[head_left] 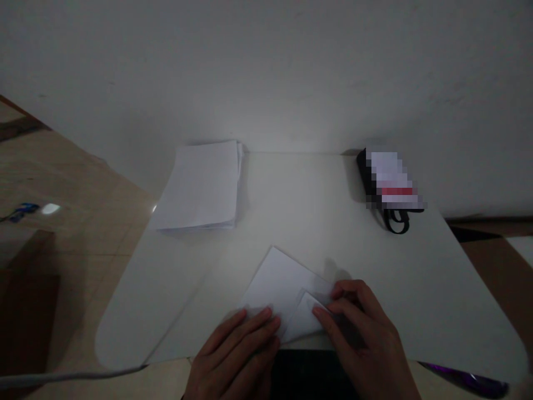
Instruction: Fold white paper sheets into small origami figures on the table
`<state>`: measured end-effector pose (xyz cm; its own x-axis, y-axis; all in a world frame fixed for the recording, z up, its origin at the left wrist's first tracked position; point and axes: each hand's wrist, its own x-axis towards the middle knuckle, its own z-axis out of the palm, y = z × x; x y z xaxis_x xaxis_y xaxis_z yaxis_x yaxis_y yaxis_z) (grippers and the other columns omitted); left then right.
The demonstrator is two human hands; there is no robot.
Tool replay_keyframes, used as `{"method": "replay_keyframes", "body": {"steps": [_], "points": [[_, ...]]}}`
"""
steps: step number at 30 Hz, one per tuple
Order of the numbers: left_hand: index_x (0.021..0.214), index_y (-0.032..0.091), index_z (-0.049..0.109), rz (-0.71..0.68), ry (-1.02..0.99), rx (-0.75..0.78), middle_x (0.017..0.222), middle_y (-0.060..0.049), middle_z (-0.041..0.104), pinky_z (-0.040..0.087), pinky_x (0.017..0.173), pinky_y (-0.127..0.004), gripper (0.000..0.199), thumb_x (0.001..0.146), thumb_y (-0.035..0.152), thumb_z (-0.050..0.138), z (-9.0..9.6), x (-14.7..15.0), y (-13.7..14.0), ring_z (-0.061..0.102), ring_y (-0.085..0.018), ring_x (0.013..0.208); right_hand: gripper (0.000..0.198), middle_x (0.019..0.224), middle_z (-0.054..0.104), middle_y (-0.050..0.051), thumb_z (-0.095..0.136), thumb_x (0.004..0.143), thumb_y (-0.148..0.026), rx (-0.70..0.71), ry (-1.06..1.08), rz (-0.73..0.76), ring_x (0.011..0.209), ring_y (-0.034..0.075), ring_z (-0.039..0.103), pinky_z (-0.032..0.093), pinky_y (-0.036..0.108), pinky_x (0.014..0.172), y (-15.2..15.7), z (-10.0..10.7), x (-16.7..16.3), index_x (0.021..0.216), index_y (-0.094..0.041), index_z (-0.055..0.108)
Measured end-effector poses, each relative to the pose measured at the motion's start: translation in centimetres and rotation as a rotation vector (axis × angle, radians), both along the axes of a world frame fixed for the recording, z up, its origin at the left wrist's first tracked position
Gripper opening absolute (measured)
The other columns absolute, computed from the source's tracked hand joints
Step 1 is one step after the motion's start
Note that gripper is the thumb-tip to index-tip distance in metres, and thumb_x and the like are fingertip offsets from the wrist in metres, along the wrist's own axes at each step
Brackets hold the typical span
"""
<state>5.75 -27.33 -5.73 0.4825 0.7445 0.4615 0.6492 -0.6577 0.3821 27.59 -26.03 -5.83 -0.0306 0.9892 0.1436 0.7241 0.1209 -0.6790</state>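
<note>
A partly folded sheet of white paper [272, 283] lies near the front edge of the table, one corner pointing away from me. A smaller folded flap shows on its near right part. My left hand [241, 350] rests flat on the paper's near left side with the fingers stretched out. At the right side, my right hand [366, 328] pinches the folded flap between thumb and fingers. The lower left part of the sheet is hidden under my left fingers.
On the white table [291, 205], a stack of white paper [200, 186] lies at the back left. A black case with a strap [395, 221] stands at the back right, its top blurred out. The wall [266, 72] rises behind the table. A grey cable [75, 378] runs along the lower left.
</note>
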Motion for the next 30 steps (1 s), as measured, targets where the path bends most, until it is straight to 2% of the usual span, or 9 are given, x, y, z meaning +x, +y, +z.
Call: {"method": "replay_keyframes", "body": {"steps": [10,17,23,30], "points": [[0.093,0.017,0.069,0.082,-0.027,-0.008,0.108,0.000,0.073,0.039,0.105,-0.028,0.018,0.081,0.008,0.060,-0.4,1.0,-0.5,0.065,-0.013,0.106,0.021,0.094,0.052,0.006,0.055,0.089,-0.029,-0.026,-0.019,-0.026,0.082,0.017,0.058,0.053,0.028,0.069,0.3,0.1,-0.5,0.070,-0.020,0.057],[0.113,0.021,0.066,0.174,0.015,0.006,0.106,0.003,0.073,0.034,0.107,-0.029,0.030,0.083,0.021,0.060,-1.1,1.8,-1.0,0.063,-0.014,0.104,0.023,0.094,0.052,0.006,0.054,0.089,-0.031,-0.048,-0.027,-0.049,0.082,0.017,0.058,0.053,0.028,0.069,0.4,0.2,-0.7,0.069,-0.020,0.057],[0.115,0.023,0.066,0.162,0.031,0.007,0.106,0.003,0.072,0.037,0.104,-0.029,0.031,0.084,0.020,0.058,-1.0,1.7,-0.8,0.063,-0.013,0.104,0.024,0.092,0.053,0.006,0.053,0.089,-0.031,-0.052,-0.044,-0.066,0.077,0.016,0.058,0.052,0.026,0.065,0.4,0.3,-1.0,0.069,-0.020,0.058],[0.113,0.023,0.066,0.145,0.041,0.018,0.104,0.003,0.073,0.038,0.102,-0.029,0.031,0.084,0.018,0.059,-0.6,1.7,-0.6,0.064,-0.014,0.101,0.028,0.080,0.050,0.003,0.055,0.089,-0.032,-0.029,-0.107,-0.087,0.068,0.015,0.054,0.048,0.028,0.062,0.9,0.0,-1.6,0.065,-0.020,0.055]]}}
